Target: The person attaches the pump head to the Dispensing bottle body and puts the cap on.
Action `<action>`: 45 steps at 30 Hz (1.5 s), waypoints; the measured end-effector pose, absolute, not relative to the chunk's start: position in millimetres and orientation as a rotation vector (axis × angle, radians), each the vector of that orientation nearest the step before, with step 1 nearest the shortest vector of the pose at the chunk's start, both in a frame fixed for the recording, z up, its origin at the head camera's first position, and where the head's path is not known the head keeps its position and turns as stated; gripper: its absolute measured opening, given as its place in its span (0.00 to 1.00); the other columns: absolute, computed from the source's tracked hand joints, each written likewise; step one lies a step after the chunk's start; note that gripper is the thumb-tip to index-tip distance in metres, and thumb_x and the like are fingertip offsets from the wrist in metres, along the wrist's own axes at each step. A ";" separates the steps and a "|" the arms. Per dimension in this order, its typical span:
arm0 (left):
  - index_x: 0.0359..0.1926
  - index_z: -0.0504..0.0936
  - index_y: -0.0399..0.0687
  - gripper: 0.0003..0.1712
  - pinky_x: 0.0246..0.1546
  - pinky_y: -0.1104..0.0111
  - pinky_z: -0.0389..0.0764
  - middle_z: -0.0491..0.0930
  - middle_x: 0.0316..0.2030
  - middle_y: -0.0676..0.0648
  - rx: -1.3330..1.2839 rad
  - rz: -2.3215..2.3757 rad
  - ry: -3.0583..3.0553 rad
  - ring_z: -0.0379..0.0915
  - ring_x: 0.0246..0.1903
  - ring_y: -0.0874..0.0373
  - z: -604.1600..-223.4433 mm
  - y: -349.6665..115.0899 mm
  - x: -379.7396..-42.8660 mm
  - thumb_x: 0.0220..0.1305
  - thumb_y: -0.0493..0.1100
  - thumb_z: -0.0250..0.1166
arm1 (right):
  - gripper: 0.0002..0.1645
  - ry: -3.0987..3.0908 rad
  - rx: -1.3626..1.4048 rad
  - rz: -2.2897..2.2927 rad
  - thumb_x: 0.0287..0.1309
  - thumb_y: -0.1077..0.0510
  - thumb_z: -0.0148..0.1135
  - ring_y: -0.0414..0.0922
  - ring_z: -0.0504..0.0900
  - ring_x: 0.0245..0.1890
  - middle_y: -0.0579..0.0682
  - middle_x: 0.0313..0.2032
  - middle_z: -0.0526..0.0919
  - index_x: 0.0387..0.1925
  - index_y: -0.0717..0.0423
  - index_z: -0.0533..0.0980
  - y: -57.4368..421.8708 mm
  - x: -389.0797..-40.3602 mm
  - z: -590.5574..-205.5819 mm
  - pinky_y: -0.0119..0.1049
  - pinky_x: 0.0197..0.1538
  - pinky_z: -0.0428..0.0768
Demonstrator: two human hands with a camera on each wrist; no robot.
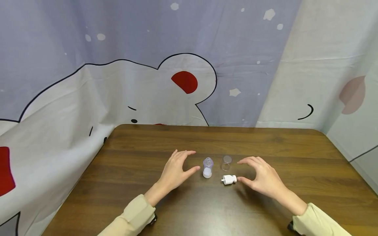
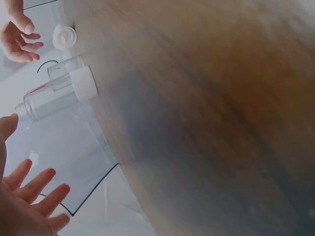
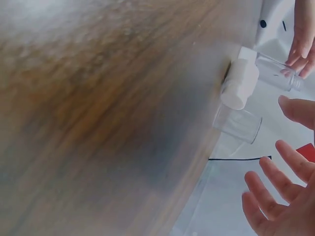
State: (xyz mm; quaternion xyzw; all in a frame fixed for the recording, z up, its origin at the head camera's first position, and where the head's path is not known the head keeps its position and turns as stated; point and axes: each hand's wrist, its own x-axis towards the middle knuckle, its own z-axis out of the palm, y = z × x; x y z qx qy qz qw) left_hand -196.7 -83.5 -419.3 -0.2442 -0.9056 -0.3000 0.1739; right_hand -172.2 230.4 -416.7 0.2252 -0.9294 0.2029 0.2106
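A small clear bottle [image 1: 208, 167] with a white lower part stands upright on the table. My left hand [image 1: 175, 168] hovers just to its left, fingers and thumb spread apart, holding nothing. Right of the bottle, a white pump top [image 1: 229, 179] lies on its side, its thin stem pointing left. Behind the pump top, a clear cylindrical cap [image 1: 226, 163] sits on the wood. My right hand [image 1: 262, 175] is to the right of both, thumb tip close to the pump top, nothing in its grasp. The right wrist view shows the pump top [image 3: 239, 84] in front of the bottle [image 3: 275, 72].
The brown wooden table [image 1: 141, 141] has rounded far corners. A printed curtain [image 1: 236, 39] hangs behind it and along the left side. Light sleeves [image 1: 130, 214] cover both forearms.
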 end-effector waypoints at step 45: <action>0.53 0.76 0.42 0.28 0.40 0.62 0.84 0.81 0.47 0.46 -0.766 -1.372 -2.600 0.79 0.45 0.54 -423.6 -52.5 -206.7 0.52 0.46 0.74 | 0.25 -2.634 0.854 0.931 0.36 0.59 0.80 0.46 0.79 0.35 0.44 0.39 0.82 0.39 0.53 0.78 211.0 -189.8 -429.7 0.35 0.37 0.82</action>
